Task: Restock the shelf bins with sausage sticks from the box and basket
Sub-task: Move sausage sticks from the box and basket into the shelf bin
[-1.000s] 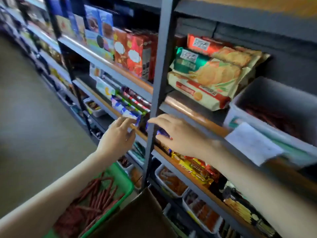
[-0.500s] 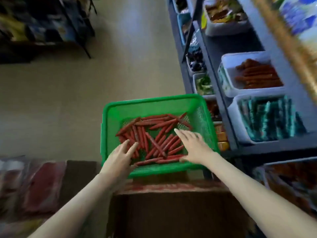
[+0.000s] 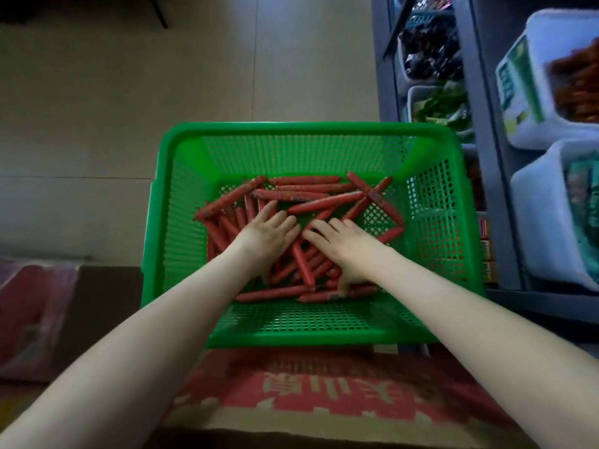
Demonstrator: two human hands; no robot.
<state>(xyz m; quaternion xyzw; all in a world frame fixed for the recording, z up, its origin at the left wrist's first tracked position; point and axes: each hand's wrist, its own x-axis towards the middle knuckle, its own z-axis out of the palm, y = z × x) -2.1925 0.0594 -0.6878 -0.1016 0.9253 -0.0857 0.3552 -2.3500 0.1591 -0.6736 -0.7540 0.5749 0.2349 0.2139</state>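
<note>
A green plastic basket (image 3: 311,134) sits in front of me, its floor covered with several red sausage sticks (image 3: 311,189). Both hands are down inside it, side by side on the pile. My left hand (image 3: 267,236) lies flat on the sticks with fingers spread. My right hand (image 3: 343,244) also rests palm-down, its thumb pressing a stick near the front wall. Neither hand has lifted a stick. A cardboard box (image 3: 324,393) with red print lies closed under the basket's near edge. A white shelf bin (image 3: 531,92) at the upper right holds more red sticks.
A grey metal shelf upright (image 3: 479,124) stands right of the basket. Another white bin (image 3: 551,222) with green packets sits below the first. Lower bins hold dark and green packets (image 3: 431,56). Beige floor (image 3: 129,92) stretches left; a red-printed packet (image 3: 29,315) lies at the left edge.
My view swung from the shelf down to the basket. Both hands dropped from the shelf edge into the basket and now press on the sausage sticks, closer together than before.
</note>
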